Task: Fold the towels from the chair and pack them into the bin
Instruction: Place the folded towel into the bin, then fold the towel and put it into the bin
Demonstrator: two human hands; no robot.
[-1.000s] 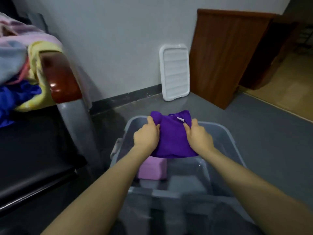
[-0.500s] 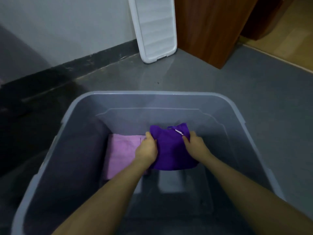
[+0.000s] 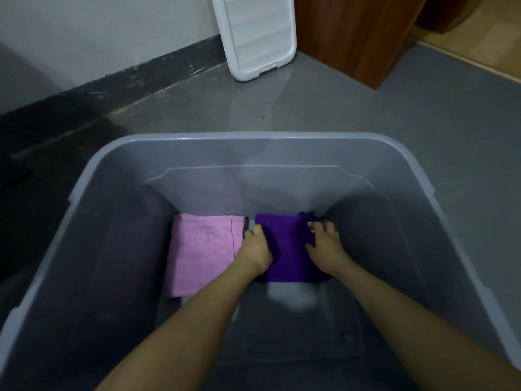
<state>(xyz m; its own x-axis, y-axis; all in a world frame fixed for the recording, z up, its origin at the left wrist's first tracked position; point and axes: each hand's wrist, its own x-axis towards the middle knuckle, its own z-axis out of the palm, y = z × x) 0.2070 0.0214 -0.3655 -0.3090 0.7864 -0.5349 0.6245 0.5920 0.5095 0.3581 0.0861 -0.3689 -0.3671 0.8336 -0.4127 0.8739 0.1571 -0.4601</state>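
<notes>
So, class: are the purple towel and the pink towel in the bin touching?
Apart. The head view shows a thin dark strip of bin floor between the pink towel and the purple towel at their far ends; nearer, the left hand hides the edges.

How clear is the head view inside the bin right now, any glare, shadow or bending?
Head view: dim and soft; the bin rim bows from wide-angle distortion; a pale glare patch on the bin floor below the purple towel; the left inner wall is in shadow; the pink towel is readable.
</notes>
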